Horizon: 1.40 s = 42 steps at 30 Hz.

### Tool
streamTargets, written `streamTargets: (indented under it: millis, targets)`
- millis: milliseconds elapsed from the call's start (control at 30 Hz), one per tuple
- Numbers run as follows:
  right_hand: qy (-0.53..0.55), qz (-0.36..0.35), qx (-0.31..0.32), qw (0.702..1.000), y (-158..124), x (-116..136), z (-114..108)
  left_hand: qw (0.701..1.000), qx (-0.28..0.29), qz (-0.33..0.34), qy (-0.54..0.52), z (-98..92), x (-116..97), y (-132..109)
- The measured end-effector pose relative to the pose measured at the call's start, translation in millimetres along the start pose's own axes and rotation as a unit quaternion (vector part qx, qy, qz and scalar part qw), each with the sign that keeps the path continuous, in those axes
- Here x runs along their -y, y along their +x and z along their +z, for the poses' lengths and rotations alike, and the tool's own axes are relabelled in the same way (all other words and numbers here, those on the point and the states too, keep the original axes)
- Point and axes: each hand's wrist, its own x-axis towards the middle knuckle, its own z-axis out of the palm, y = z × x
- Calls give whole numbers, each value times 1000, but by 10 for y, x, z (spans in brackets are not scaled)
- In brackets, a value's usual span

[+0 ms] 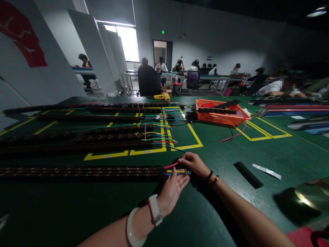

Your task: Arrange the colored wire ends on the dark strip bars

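A long black cable chain (82,172) lies across the green table, with coloured wires (177,171) sticking out of its right end. My left hand (172,190) is under those wire ends, fingers curled around them. My right hand (194,163) reaches in from the right and pinches the red wire (170,166) at the chain's end. The left wrist carries a bracelet and a watch, the right one a dark band.
Several more cable chains (77,137) lie in yellow-taped zones behind. An orange basket (221,116) holds chain pieces, a yellow tool (161,96) is beyond. A black strip (248,175) and white strip (266,171) lie right. People sit at far tables.
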Motion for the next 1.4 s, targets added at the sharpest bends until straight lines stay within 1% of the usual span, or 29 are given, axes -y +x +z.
streamTargets:
  millis: [67, 133, 200, 300, 400, 500, 633, 767, 800, 867, 967, 1033, 1133, 1300, 1400]
  targets:
    - [-15, -16, -18, 1000, 80, 12, 25, 1000, 3, -1, 5, 12, -6, -8]
    - [-48, -52, -37, 997, 189, 46, 26, 1000, 6, -3, 5, 20, -12, -11]
    - [-84, -88, -38, 992, 318, 91, 14, 1000, 7, -4, 4, 21, -15, -8]
    - [-119, -121, -4, 986, 504, 152, -7, 1000, 12, -4, 2, 10, -14, 7]
    - [-119, -124, 30, 985, 598, 165, -22, 1000, 19, -4, -1, -2, -12, 17]
    - [-114, -103, 49, 987, 550, 120, -41, 1000, 24, -6, -7, -3, -16, 15]
    - [-99, -69, 79, 989, 346, 18, -94, 999, 32, -7, -13, 0, -25, 6]
    - [-82, -26, 78, 993, 150, -43, -192, 999, 31, -12, -8, -9, -25, 8]
    - [-74, -14, 88, 993, 112, -47, -219, 999, 29, -13, -6, -13, -23, 12]
    - [-43, 5, 144, 989, 53, -43, -266, 1000, 26, -17, -2, -25, -15, 22]
    - [-13, 9, 252, 968, 5, -12, -304, 999, 31, -16, -4, -42, -1, 37]
    - [-16, 1, 288, 958, -1, 12, -311, 999, 33, -13, -7, -47, 3, 42]
    - [-7, -2, 295, 955, 2, 35, -318, 999, 28, -17, -4, -42, -5, 39]
    - [-1, -2, 278, 961, -10, 16, -359, 999, 43, -12, -3, -31, -20, 29]
    - [5, -1, 270, 963, -10, -12, -369, 1000, 13, -12, -6, -37, -7, 32]
